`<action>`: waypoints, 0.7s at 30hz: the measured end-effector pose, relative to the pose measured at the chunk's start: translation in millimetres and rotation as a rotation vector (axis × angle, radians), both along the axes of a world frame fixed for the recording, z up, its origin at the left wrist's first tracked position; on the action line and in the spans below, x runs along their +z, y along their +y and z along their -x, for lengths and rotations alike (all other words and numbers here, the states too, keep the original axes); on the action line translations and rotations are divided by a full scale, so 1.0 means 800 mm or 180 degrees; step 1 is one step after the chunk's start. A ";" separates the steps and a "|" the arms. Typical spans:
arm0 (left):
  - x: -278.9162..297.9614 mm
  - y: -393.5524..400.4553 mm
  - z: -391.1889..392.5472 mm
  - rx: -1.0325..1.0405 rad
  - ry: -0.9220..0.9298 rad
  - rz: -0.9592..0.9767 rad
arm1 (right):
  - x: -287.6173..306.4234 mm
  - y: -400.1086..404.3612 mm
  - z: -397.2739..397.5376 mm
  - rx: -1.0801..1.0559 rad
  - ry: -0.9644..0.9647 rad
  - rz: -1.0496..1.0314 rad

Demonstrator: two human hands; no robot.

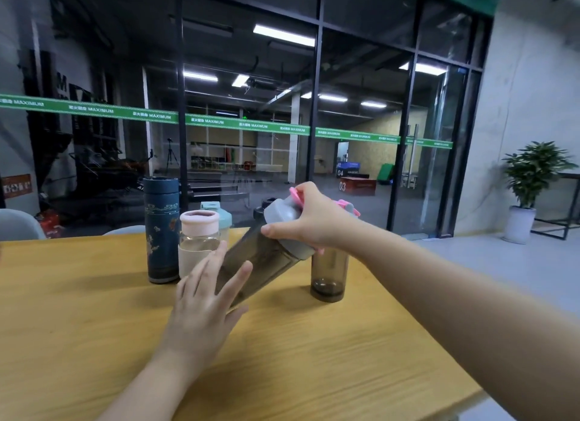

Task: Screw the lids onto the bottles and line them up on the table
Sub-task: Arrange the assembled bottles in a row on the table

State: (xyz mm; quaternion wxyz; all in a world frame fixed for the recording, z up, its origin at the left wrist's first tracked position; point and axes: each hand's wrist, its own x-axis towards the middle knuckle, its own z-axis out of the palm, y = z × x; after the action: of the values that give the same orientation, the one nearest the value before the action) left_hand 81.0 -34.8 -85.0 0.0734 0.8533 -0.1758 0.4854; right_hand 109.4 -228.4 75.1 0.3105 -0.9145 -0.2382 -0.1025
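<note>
A smoky dark shaker bottle (260, 260) is tilted over the wooden table (94, 320). My right hand (309, 219) grips its grey lid (282, 215), which has a pink flip tab. My left hand (204, 298) wraps the lower body of that bottle, fingers spread. Behind stand a tall blue patterned flask (161, 229), a clear bottle with a pink lid and beige sleeve (198, 241), and a bottle with a teal lid (219, 218), mostly hidden. A second smoky bottle (329, 276) stands upright on the right, its grey-pink top (348, 208) partly hidden by my right arm.
The table's right edge (439, 351) runs diagonally close to the upright smoky bottle. A glass wall rises behind the table. Grey chair backs (18, 224) show at the far left. A potted plant (530, 182) stands on the floor at the right.
</note>
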 end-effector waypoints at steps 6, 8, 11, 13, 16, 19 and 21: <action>-0.006 0.007 -0.007 0.0000 0.0599 0.0018 | 0.020 -0.047 -0.014 -0.0061 -0.0142 0.0321; -0.009 0.008 -0.008 -0.0018 0.0884 -0.0007 | 0.028 -0.059 -0.017 -0.0155 -0.0121 0.0538; -0.013 0.010 -0.011 -0.0066 0.1247 -0.0027 | 0.037 -0.074 -0.019 -0.0122 -0.0080 0.0897; -0.011 0.010 -0.009 -0.0184 0.1388 -0.0016 | 0.042 -0.083 -0.019 -0.0096 -0.0112 0.1149; -0.012 0.010 -0.008 -0.0302 0.1310 0.0083 | 0.046 -0.093 -0.020 -0.0109 -0.0193 0.1463; -0.012 0.009 -0.007 -0.0320 0.1226 0.0172 | 0.048 -0.100 -0.024 -0.0118 -0.0224 0.1644; -0.011 0.010 -0.005 -0.0313 0.1292 0.0188 | 0.048 -0.104 -0.025 -0.0125 -0.0258 0.1770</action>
State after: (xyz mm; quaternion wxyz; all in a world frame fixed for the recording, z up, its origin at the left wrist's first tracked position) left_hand 85.4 -26.6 -93.8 0.1559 0.9214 -0.1845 0.3044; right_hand 129.3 -311.2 113.7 0.0359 -0.9642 -0.2516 -0.0757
